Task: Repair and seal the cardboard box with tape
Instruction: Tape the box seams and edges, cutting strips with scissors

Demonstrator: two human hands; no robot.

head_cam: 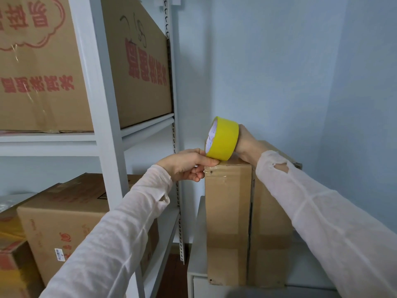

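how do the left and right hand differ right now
The left hand pinches the top corner of the cardboard box; the right hand grips the yellow tape roll. The left hand sits lower, at the box's edge; the right hand is higher, behind the roll. Both are curled in a grip at the box top.

Matt brown cardboard box (227, 211) — glossy yellow plastic tape roll (224, 139).

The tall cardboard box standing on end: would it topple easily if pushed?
Probably tippy: the cardboard box stands tall on a narrow end. It likely flexes, since its front seam gapes. The left hand pinching its top corner and the right hand holding the tape roll may steady it.
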